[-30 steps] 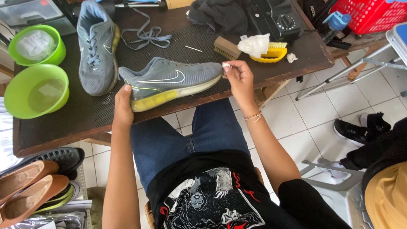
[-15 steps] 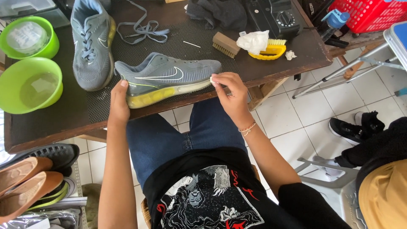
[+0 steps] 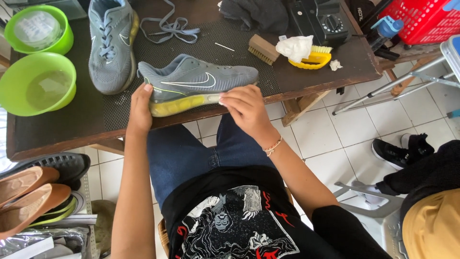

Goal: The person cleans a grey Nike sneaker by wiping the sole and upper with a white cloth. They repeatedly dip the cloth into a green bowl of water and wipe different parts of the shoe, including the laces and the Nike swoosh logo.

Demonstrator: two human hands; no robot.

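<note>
Nearest the camera, a person in a black printed shirt (image 3: 239,225) and blue jeans is sitting at the front edge of a dark bench (image 3: 57,134), both bare arms reaching forward. The left hand (image 3: 140,108) is pressing against the heel of a grey sneaker (image 3: 196,79) — its fingers look loosely curled around the back end, steadying it rather than gripping hard. The right hand (image 3: 246,106) is lying over the yellow sole toward the toe end, fingers bent and close together with the tips touching the sole; whether something small is pinched between them I cannot tell.

The sneaker is lying on its side along the bench's near edge, its long axis running left to right, heel at the left hand and toe pointing right, just beyond the right fingers. So both hands are touching it, one toward each end, with the sole facing the person.

Farther back, the second sneaker (image 3: 111,43) is lying with its long axis pointing away from the person, a loose lace (image 3: 168,26) beside it. Two green bowls (image 3: 38,82) are sitting at the left — one holding cloudy water. To the right, a wooden brush (image 3: 262,49) and a yellow brush (image 3: 312,58) with a white wipe (image 3: 294,47) on it are lying well apart from the hands.
</note>
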